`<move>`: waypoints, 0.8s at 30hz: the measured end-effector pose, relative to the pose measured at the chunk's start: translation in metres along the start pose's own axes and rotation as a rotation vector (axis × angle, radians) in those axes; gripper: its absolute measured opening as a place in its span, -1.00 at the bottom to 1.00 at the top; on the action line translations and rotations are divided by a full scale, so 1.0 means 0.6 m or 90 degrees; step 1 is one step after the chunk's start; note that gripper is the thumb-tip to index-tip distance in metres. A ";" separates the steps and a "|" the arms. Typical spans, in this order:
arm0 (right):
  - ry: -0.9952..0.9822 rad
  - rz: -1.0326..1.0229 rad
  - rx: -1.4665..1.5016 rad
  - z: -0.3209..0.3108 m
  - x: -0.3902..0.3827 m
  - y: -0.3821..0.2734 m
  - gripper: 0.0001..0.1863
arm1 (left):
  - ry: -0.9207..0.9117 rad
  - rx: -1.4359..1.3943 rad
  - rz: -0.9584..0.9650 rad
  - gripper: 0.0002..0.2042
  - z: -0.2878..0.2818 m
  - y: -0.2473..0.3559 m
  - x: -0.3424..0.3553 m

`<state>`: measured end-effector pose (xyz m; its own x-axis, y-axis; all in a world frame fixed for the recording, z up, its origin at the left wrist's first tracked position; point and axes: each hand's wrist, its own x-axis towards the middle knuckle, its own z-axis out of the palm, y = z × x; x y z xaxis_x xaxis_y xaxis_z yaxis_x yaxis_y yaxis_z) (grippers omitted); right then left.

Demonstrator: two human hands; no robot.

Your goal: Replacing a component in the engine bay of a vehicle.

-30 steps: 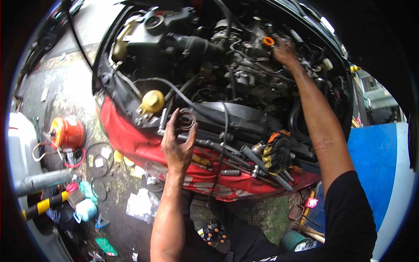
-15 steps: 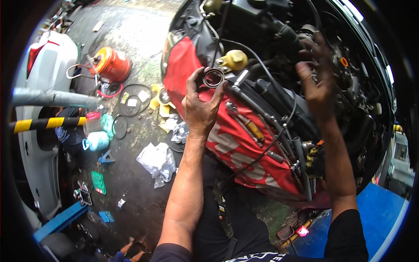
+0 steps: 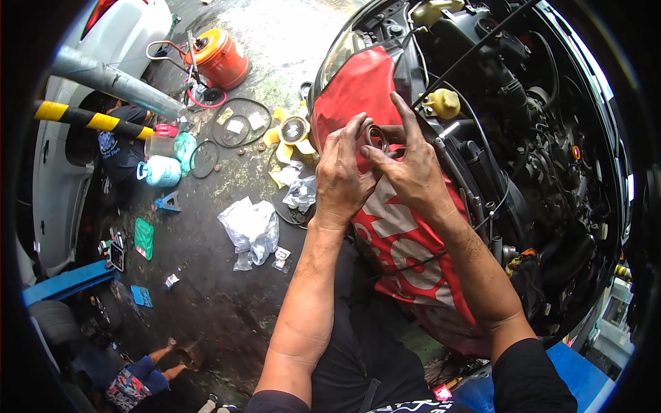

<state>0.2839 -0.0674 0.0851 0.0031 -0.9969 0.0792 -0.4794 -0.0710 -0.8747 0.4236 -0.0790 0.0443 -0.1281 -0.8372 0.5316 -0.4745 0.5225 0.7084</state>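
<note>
Both of my hands are raised together above a red cover (image 3: 351, 86) draped over the car's front edge. Between them is a small dark metal ring, perhaps a seal (image 3: 376, 126), tilted so its opening shows. My left hand (image 3: 340, 172) grips the ring's left side with bent fingers. My right hand (image 3: 416, 172) has its thumb against the ring's lower edge; its index finger points up, and other fingers reach behind the ring. The hands partly hide the ring and the cover beneath.
The open engine bay (image 3: 537, 158) lies right, with a yellow reservoir (image 3: 444, 103) near its edge. On the floor at left are a yellow fan (image 3: 292, 129), belts, plastic bags (image 3: 249, 230), a light-blue gas cylinder (image 3: 162, 171) and an orange drum (image 3: 224, 60). Other people (image 3: 138, 378) crouch at left.
My right hand has come from over the engine bay to the ring in my left hand. The ring has turned, and the view has shifted so the car sits further right.
</note>
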 end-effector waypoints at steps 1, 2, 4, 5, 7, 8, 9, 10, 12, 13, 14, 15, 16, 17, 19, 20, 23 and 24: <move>0.000 0.021 0.045 0.001 0.000 0.000 -0.04 | 0.004 0.001 -0.003 -0.41 -0.006 -0.005 -0.002; -0.024 0.052 0.090 -0.001 0.003 0.009 -0.04 | -0.031 -0.100 -0.055 -0.41 -0.010 -0.009 -0.003; -0.036 0.063 0.127 -0.002 0.004 0.027 -0.04 | -0.069 -0.240 -0.140 -0.41 -0.009 -0.011 -0.004; -0.051 0.076 0.174 0.003 0.005 0.022 -0.04 | -0.071 -0.237 -0.141 -0.41 -0.014 -0.015 -0.007; -0.047 0.063 0.131 -0.002 -0.002 0.011 -0.11 | -0.061 -0.196 -0.135 -0.44 -0.023 -0.023 -0.010; -0.043 0.050 0.084 -0.007 -0.006 0.002 -0.19 | -0.064 -0.195 -0.134 -0.44 -0.025 -0.026 -0.008; -0.041 0.051 0.087 -0.012 -0.009 0.003 -0.19 | -0.055 -0.202 -0.157 -0.45 -0.028 -0.030 -0.006; -0.037 -0.024 0.050 -0.019 -0.013 0.007 -0.29 | -0.046 -0.209 -0.181 -0.45 -0.030 -0.033 -0.005; -0.030 -0.136 -0.009 -0.031 -0.020 0.014 -0.49 | -0.043 -0.228 -0.177 -0.46 -0.028 -0.036 -0.003; -0.025 -0.134 -0.009 -0.033 -0.020 0.017 -0.49 | -0.035 -0.248 -0.175 -0.47 -0.026 -0.036 -0.003; -0.021 -0.171 -0.099 -0.034 -0.020 0.018 -0.47 | -0.043 -0.258 -0.181 -0.49 -0.026 -0.037 -0.001; -0.016 -0.208 -0.190 -0.035 -0.020 0.018 -0.44 | -0.049 -0.258 -0.180 -0.49 -0.026 -0.036 -0.002; -0.029 -0.179 -0.177 -0.035 -0.024 0.015 -0.40 | -0.050 -0.253 -0.193 -0.47 -0.026 -0.035 -0.002; -0.023 -0.175 -0.179 -0.033 -0.023 0.018 -0.40 | -0.050 -0.251 -0.206 -0.46 -0.022 -0.034 -0.002; -0.043 -0.185 -0.201 -0.031 -0.021 0.029 -0.40 | -0.054 -0.253 -0.182 -0.46 -0.014 -0.034 0.002; -0.037 -0.188 -0.214 -0.032 -0.021 0.030 -0.39 | -0.051 -0.250 -0.162 -0.46 -0.011 -0.033 0.004; -0.034 -0.198 -0.252 -0.039 -0.019 0.042 -0.41 | -0.060 -0.226 -0.151 -0.46 -0.005 -0.027 0.009; -0.032 -0.196 -0.251 -0.042 -0.020 0.044 -0.41 | -0.063 -0.227 -0.150 -0.46 -0.005 -0.024 0.010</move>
<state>0.2492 -0.0563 0.0730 0.2335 -0.9330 0.2737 -0.7451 -0.3526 -0.5661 0.4321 -0.0911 0.0384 -0.1442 -0.9424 0.3017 -0.1734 0.3242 0.9300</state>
